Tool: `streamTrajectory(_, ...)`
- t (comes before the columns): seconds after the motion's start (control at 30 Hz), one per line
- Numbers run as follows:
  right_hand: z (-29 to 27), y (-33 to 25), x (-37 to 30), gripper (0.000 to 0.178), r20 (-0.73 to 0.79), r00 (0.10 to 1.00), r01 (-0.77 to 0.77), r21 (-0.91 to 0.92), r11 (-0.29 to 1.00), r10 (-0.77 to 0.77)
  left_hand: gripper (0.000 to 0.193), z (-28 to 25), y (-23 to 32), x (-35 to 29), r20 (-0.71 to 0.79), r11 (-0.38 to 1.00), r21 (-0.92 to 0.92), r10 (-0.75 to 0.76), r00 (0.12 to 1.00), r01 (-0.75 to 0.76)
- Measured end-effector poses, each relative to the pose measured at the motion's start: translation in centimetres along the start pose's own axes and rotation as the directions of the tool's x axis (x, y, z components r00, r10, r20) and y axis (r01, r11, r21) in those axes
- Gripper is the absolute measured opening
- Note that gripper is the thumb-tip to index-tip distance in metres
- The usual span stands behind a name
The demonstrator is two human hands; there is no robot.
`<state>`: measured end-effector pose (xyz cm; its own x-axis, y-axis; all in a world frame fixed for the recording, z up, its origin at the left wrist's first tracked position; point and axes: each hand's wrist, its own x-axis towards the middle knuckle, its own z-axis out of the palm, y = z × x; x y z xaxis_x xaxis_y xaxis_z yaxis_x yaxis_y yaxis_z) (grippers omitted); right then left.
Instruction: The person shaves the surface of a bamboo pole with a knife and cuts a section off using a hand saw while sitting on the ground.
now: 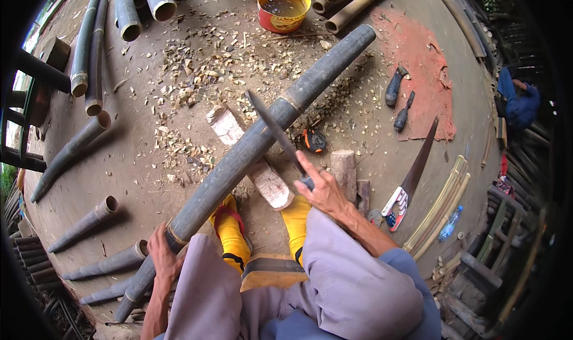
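A long, dark grey-green bamboo pole [230, 168] slants over the brown earth floor [137, 167], from the near left corner toward the far right. It crosses a pale, roughly hewn wooden block [270, 186], which probably serves as a rest to keep it raised. The left hand [163, 253] has its fingers curled around the pole beside its nearer joint ring, apparently to steady it, the forearm rising from the near edge. The right hand [328, 191] has its fingers closed on the handle of a dark, straight-bladed knife [276, 130], index finger stretched along the blade, likely for control; its forearm reaches in over the right knee. The blade lies slantwise across the pole; whether it touches cannot be told. A black-and-orange tape measure [314, 139] and a white-and-red-handled saw [401, 206] lie toward the floor's right edge, within apparent reach.
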<state>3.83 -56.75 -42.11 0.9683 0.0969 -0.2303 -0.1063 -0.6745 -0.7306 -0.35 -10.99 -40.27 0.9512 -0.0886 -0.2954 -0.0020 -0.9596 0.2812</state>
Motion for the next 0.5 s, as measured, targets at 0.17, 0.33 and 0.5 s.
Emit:
streamTrajectory(0.17,2.5,1.1,1.8,0.067,0.076,0.961,0.277,-0.316,0.908,-0.266,0.087,3.0,11.7,10.7,0.062,0.992,-0.07,0.112,0.992,-0.108)
streamTrajectory(0.33,-2.2,2.9,6.8,0.065,-0.13,0.985,-0.116,-0.028,0.993,0.112,0.085,3.7,12.6,12.3,0.138,0.993,-0.073,0.098,0.986,-0.089)
streamTrajectory(0.5,-1.6,3.8,4.7,0.069,0.117,0.956,0.294,-0.423,0.857,-0.27,0.081,2.1,11.2,11.9,0.241,0.982,-0.189,0.066,0.968,-0.019)
